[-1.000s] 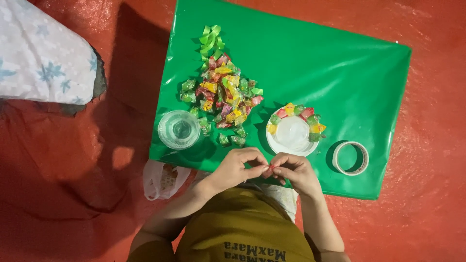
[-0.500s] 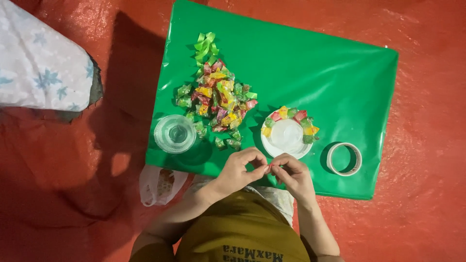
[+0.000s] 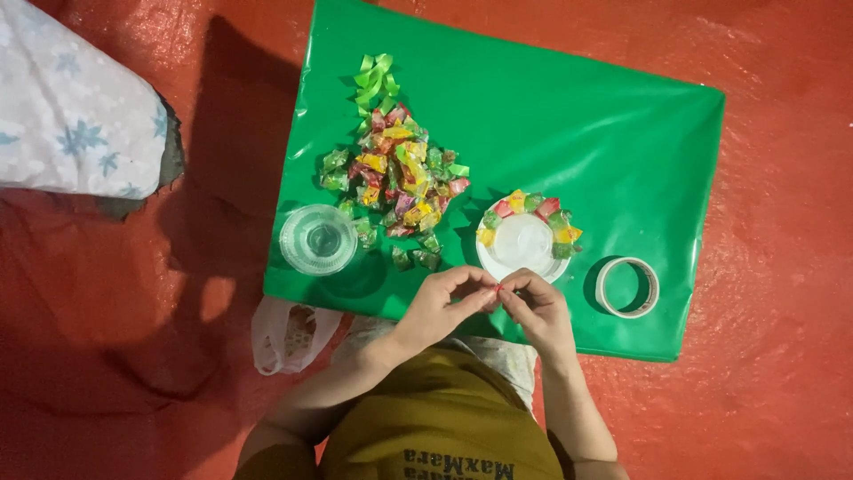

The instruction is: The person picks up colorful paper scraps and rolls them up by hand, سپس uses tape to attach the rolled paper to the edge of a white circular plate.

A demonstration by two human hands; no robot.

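Red floor fills the whole view, and on it lies a shiny green sheet (image 3: 569,142) that serves as the surface. Both hands meet at its near edge: the left hand (image 3: 442,307) and the right hand (image 3: 536,309) have their fingers (image 3: 484,293) pinched together on a small red-wrapped candy (image 3: 499,289), held between the two hands just above the sheet and just in front of the white plate (image 3: 522,244).

That plate has a ring of wrapped candies (image 3: 533,206) along its far rim — yellow, red and green. To its left lies a loose heap of candies (image 3: 400,178), with a green ribbon bow (image 3: 375,78) at its far end. A clear plastic cup (image 3: 318,238) stands near the sheet's left edge, a roll of tape (image 3: 627,286) lies to the right of the plate, and a thin plastic bag (image 3: 289,331) lies on the floor beside the person's knee. A pale patterned cloth (image 3: 75,116) sits at the upper left.

Handling so small a piece well probably means gripping the wrapper ends with the fingertips only, keeping the candy low over the sheet so that a slip costs nothing, and working close to the plate.

Against the picture from a second ago, the hands hold nearly the same pose — the fingertips have closed in a little more tightly on the candy, and the view has shifted slightly. Nothing on the sheet has moved.
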